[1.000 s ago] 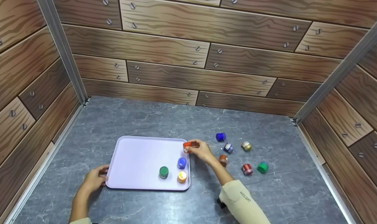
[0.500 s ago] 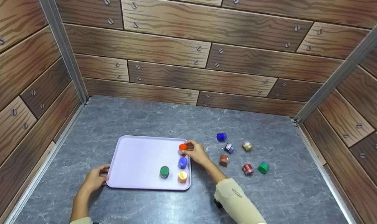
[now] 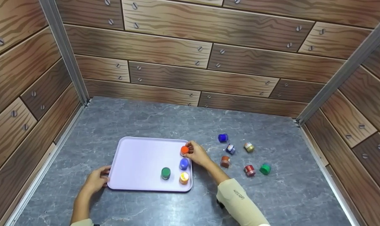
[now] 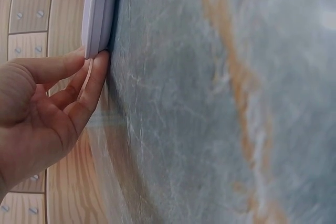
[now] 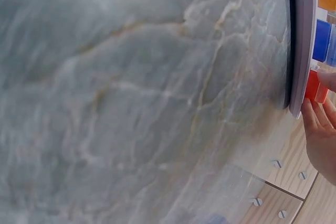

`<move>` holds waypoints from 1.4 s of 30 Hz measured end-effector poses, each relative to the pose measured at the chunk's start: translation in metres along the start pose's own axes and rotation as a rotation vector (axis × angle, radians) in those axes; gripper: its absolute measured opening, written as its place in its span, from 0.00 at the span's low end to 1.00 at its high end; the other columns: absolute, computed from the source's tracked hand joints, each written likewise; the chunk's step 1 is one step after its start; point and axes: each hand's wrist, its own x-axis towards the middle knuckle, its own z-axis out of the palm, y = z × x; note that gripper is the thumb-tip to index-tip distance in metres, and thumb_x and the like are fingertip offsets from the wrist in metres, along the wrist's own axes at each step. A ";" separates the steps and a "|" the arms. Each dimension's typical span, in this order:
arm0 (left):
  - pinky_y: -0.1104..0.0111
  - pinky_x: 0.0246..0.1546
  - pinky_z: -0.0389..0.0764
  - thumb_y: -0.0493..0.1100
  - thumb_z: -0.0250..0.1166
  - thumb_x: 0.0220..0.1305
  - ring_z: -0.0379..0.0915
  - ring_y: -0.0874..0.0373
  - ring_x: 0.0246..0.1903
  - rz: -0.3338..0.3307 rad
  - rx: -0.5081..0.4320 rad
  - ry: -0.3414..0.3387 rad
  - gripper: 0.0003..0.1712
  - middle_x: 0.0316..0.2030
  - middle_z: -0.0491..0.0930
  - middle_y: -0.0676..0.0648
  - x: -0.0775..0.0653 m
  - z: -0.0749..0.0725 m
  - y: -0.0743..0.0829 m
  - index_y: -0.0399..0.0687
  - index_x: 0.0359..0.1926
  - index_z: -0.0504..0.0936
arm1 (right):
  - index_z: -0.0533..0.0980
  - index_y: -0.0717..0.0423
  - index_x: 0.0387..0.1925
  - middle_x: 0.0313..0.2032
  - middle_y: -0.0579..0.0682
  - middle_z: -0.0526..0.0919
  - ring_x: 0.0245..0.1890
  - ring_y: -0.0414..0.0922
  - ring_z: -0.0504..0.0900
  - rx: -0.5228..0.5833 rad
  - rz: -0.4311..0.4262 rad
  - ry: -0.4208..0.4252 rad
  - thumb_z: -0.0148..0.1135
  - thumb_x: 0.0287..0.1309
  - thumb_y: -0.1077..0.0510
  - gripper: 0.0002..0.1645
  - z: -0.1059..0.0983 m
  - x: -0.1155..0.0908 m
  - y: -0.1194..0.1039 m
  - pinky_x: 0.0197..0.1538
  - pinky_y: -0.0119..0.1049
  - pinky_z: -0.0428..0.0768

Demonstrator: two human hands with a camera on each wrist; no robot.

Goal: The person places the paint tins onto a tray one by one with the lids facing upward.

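Note:
Near the far right corner of the lilac tray (image 3: pixel 139 163), my right hand (image 3: pixel 198 155) holds a small paint jar with an orange-red lid (image 3: pixel 184 150) between thumb and fingers. In the right wrist view the red jar (image 5: pixel 316 86) stands at the tray's rim, partly behind the thumb. Closest to it is a blue-lidded jar (image 3: pixel 184 164); a yellow-orange jar (image 3: pixel 184 178) and a dark green-lidded jar (image 3: pixel 165 173) are also on the tray. My left hand (image 3: pixel 96 180) pinches the tray's near left corner, thumb above and fingers below, as the left wrist view shows.
Right of the tray, several jars lie loose on the grey marbled table (image 3: pixel 146 119): blue (image 3: pixel 223 137), dark blue (image 3: pixel 230 148), gold (image 3: pixel 248 147), brown (image 3: pixel 225 161), red (image 3: pixel 249 170) and green (image 3: pixel 265 169). Wood-patterned walls (image 3: pixel 164 69) enclose the back and sides.
My right hand has brought the orange-red jar leftward over the tray's rim and down beside the blue-lidded jar, its lid now facing up. The left hand has stayed at the tray's corner.

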 end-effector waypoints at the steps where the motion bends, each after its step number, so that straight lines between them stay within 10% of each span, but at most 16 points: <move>1: 0.64 0.26 0.80 0.18 0.52 0.48 0.75 0.47 0.33 0.002 -0.002 0.001 0.26 0.40 0.73 0.29 0.000 0.000 0.000 0.18 0.53 0.65 | 0.70 0.66 0.42 0.40 0.60 0.77 0.42 0.54 0.78 -0.003 0.000 -0.003 0.67 0.45 0.68 0.21 -0.001 0.000 -0.001 0.46 0.38 0.77; 26: 0.65 0.25 0.79 0.19 0.53 0.48 0.75 0.49 0.33 -0.013 -0.015 0.006 0.26 0.41 0.73 0.30 -0.002 0.001 -0.002 0.19 0.53 0.65 | 0.76 0.67 0.35 0.36 0.57 0.79 0.38 0.55 0.79 -0.201 -0.276 0.113 0.63 0.46 0.73 0.11 -0.097 -0.043 -0.016 0.45 0.44 0.78; 42: 0.63 0.27 0.80 0.19 0.51 0.49 0.74 0.48 0.34 -0.004 -0.011 -0.001 0.26 0.41 0.72 0.28 -0.001 0.000 0.000 0.18 0.54 0.65 | 0.76 0.63 0.30 0.31 0.54 0.78 0.33 0.53 0.78 -0.336 -0.102 0.213 0.65 0.45 0.71 0.08 -0.118 -0.097 0.033 0.38 0.46 0.79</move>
